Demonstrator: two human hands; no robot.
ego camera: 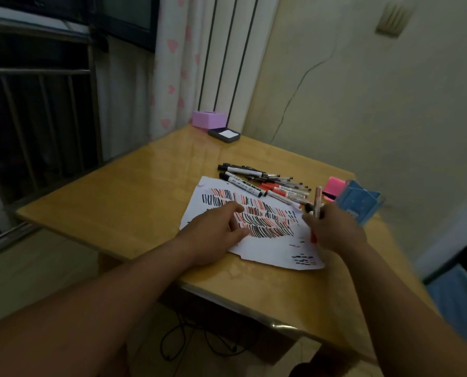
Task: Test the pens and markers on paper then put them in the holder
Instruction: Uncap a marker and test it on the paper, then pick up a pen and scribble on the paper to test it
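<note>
Table (118, 202): a glossy wooden top, one corner pointing toward the wearer.
Paper (275, 248): a white sheet lying flat on the table's near half, covered in rows of short black and red test strokes. A few more dashes sit at its 5 o'clock corner.
Left hand (216, 235): rests palm-down on the sheet's 9 o'clock side. Its fingers are spread and only slightly bent, the tips press on the strokes, and it holds nothing.
Right hand (335, 229): over the sheet's 3 o'clock edge, fingers curled round a marker.
Marker (318, 197): stands nearly upright in the right hand's grip. Its pale barrel rises toward 12 o'clock above the knuckles and a red end shows below the hand, over the paper. A dark cap shows beside it, and whether that is a second pen cannot be told.
Pens and markers (267, 183): a loose pile of black and red ones lying on the table at the sheet's 12 to 1 o'clock, some overlapping its far edge.
Holder (358, 204): a blue box-shaped one at 2 o'clock from the sheet, just beyond the right hand. Its contents are hidden.
Pink block (334, 187): touching the holder at its 10 o'clock.
Pink box (207, 119): on the far table corner, at 11 o'clock.
Dark case (224, 135): just in front of the pink box, with a white face.
Curtain (169, 63): white with pink hearts, behind that corner.
</note>
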